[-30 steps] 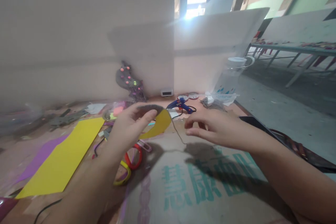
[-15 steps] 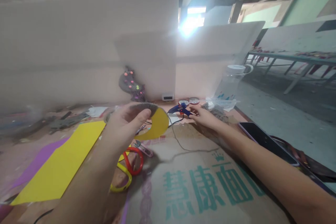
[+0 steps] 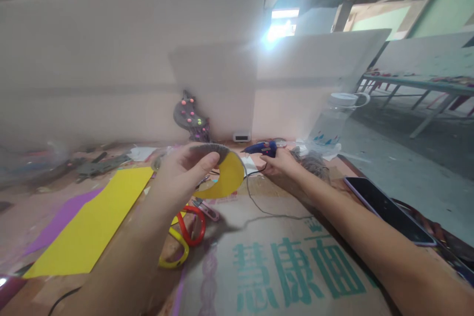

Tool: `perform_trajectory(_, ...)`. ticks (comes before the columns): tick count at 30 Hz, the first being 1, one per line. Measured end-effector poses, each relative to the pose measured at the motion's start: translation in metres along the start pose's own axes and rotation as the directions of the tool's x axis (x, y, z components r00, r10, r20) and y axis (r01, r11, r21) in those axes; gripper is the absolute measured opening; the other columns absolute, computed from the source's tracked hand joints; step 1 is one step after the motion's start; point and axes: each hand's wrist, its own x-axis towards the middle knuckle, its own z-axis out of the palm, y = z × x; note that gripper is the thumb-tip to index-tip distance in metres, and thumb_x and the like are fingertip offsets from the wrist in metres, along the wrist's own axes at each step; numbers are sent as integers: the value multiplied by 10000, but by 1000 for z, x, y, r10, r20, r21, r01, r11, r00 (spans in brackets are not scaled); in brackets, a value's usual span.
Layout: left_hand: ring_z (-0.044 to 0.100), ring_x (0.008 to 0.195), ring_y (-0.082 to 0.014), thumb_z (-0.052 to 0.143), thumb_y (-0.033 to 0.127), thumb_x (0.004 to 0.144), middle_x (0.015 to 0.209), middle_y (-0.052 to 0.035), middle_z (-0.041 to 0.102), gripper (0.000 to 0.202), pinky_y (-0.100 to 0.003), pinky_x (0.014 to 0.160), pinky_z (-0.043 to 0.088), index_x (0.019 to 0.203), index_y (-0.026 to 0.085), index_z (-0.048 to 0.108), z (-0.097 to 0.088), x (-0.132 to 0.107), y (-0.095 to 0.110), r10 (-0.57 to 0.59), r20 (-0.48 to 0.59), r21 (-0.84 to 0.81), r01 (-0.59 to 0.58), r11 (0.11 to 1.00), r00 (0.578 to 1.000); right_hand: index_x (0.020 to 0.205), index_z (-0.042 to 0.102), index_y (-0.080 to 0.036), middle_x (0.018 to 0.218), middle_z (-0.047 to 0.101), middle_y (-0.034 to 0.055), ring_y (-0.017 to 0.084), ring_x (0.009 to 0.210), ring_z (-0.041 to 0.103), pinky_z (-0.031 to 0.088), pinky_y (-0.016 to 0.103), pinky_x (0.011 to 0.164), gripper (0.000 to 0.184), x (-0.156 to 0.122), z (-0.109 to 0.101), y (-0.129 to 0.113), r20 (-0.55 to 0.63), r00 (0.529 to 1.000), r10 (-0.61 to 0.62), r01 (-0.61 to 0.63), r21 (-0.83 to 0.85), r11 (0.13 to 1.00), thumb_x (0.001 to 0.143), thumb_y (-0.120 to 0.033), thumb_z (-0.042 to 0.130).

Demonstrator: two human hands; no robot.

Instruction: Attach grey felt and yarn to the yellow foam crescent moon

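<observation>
My left hand [image 3: 183, 175] is closed in a pinch on a yellow crescent-shaped cutout [image 3: 227, 177] with a grey fuzzy outer edge, held up over the table. My right hand [image 3: 279, 164] reaches to the back of the table and is wrapped round the handle of a blue glue gun [image 3: 261, 147], whose black cord [image 3: 259, 205] trails across the cardboard sheet [image 3: 281, 271]. Red-and-yellow scissors [image 3: 185, 234] lie below my left hand.
A yellow paper sheet [image 3: 94, 222] and a purple sheet [image 3: 59, 219] lie at the left. A phone [image 3: 388, 210] rests near the right edge. A clear plastic bottle [image 3: 333, 121] and a grey decorated shape [image 3: 190, 118] stand against white foam boards [image 3: 129, 59].
My right hand has moved from the middle of the table to the back and closed round the glue gun. My left hand has kept hold of the yellow crescent.
</observation>
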Motion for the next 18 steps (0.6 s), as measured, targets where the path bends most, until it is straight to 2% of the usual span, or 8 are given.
perform_trajectory(3, 689, 821, -194, 713, 453, 754, 935, -57, 751, 305, -255, 660, 568, 918, 196, 714, 3, -1, -2, -19, 26, -9, 19, 1000, 999, 902, 698, -109, 607, 670, 72, 179, 590, 650, 470, 251, 557, 322, -15, -19, -16, -32, 998, -60, 64, 149, 987, 855, -399, 563)
perform_trajectory(5, 690, 838, -192, 721, 444, 749, 945, -53, 751, 296, -248, 662, 570, 915, 200, 713, 5, -2, -3, -31, 27, -5, 31, 1000, 999, 975, 688, -118, 696, 702, 83, 169, 616, 661, 493, 253, 573, 360, -33, -34, -30, -60, 992, -114, 125, 242, 962, 878, -421, 521)
perform_trajectory(8, 690, 859, -197, 721, 453, 746, 959, -57, 752, 307, -252, 676, 573, 922, 201, 713, 5, -2, -5, -42, 22, 28, 41, 999, 999, 1003, 695, -177, 894, 733, 72, 141, 645, 666, 526, 260, 631, 290, -66, -54, -45, -152, 959, -240, 284, 468, 837, 859, -401, 580)
perform_trajectory(9, 691, 864, -199, 717, 459, 749, 966, -59, 752, 314, -256, 686, 574, 927, 201, 714, 6, -2, -5, -43, 22, 41, 42, 998, 999, 986, 703, -187, 860, 732, 57, 135, 630, 661, 530, 253, 617, 261, -77, -59, -47, -161, 957, -243, 291, 485, 824, 858, -384, 591)
perform_trajectory(13, 694, 852, -191, 703, 462, 764, 937, -54, 756, 306, -269, 744, 567, 918, 198, 715, 8, -4, -6, -40, 24, 96, 38, 995, 999, 936, 709, -206, 791, 720, 35, 118, 573, 629, 530, 240, 553, 209, -103, -73, -48, -134, 941, -310, 336, 455, 824, 853, -376, 619)
perform_trajectory(16, 695, 843, -184, 701, 450, 771, 902, -45, 757, 289, -267, 769, 559, 899, 192, 715, 10, -4, -5, -36, 34, 121, 31, 992, 999, 899, 700, -220, 732, 698, 20, 128, 570, 616, 540, 263, 573, 207, -107, -79, -44, -143, 911, -386, 412, 340, 845, 844, -408, 634)
perform_trajectory(18, 695, 840, -178, 687, 441, 785, 894, -39, 757, 270, -259, 764, 559, 890, 194, 713, 10, -5, -4, -32, 37, 127, 28, 992, 999, 845, 693, -219, 740, 697, 28, 170, 639, 645, 559, 312, 628, 253, -106, -80, -41, -161, 903, -398, 428, 275, 861, 804, -467, 664)
